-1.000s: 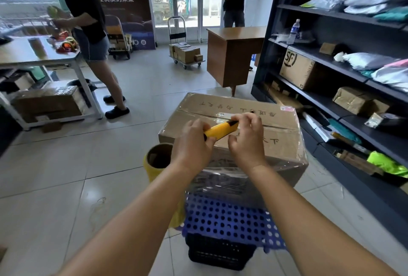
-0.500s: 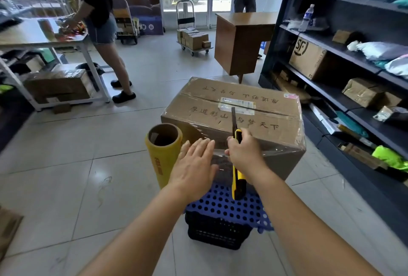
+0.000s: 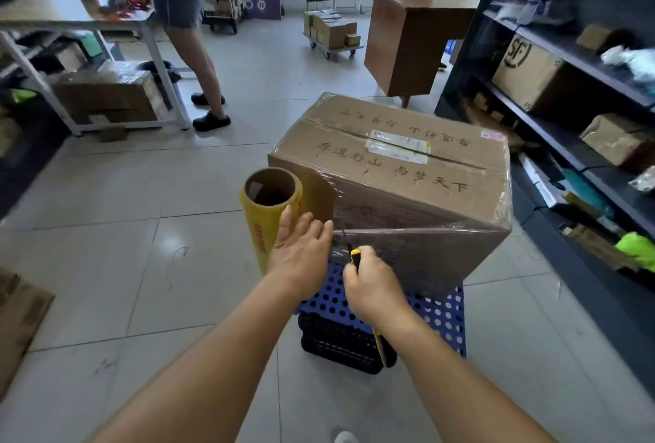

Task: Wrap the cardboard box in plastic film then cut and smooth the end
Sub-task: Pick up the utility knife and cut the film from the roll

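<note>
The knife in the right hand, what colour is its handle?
Yellow with a black tip, seen in the head view: the knife is gripped in the right hand.

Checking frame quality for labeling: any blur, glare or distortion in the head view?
Head view: wide-angle bending at the edges, shelf unit leaning; top-left table smeared; doorway blown out; soft sheen on floor tiles and the film on the cardboard box; hands and knife fairly sharp.
</note>
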A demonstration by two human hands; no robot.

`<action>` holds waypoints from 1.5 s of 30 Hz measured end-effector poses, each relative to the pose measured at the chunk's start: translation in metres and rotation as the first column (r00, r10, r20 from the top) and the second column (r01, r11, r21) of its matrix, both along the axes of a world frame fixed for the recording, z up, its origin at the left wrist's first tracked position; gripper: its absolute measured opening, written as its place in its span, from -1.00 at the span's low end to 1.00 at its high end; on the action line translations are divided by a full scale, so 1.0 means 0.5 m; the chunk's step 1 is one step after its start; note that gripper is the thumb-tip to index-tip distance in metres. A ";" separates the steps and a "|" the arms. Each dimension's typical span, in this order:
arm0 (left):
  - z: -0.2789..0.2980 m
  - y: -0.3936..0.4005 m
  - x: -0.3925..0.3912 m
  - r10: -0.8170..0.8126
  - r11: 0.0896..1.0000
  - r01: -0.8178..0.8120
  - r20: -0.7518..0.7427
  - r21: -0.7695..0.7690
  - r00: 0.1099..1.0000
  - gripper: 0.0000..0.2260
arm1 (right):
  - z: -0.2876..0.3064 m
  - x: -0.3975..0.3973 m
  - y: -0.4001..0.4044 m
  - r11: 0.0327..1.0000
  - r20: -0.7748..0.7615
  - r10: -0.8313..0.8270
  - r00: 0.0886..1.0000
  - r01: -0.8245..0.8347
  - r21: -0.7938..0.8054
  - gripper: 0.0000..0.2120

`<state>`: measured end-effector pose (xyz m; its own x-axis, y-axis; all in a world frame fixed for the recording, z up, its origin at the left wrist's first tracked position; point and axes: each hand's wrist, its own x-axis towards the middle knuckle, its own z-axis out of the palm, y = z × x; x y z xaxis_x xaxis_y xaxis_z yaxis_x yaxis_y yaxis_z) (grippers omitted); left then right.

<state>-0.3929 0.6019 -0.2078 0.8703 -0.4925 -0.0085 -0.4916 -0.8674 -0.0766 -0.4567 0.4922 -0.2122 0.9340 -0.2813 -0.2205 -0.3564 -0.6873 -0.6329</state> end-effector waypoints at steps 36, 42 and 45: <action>-0.092 0.005 0.010 -0.175 0.894 0.138 0.048 0.426 0.983 -0.50 | -0.185 0.074 0.034 0.985 -0.211 -0.130 0.969 0.151 0.087 -0.77; -0.131 0.003 0.013 -0.188 0.905 0.163 0.026 0.394 0.982 -0.54 | -0.223 -0.006 0.047 0.990 -0.212 -0.095 0.973 0.115 0.086 -0.90; -0.149 0.004 0.004 -0.209 0.896 0.193 -0.002 0.399 0.978 -0.52 | -0.240 0.005 0.047 0.988 -0.206 -0.093 0.974 0.116 0.099 -0.92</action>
<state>-0.3909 0.6040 -0.2825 0.7566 -0.6204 -0.2065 -0.6418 -0.6445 -0.4155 -0.4542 0.5159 -0.3323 0.8342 -0.3387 -0.4352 -0.5500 -0.5702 -0.6103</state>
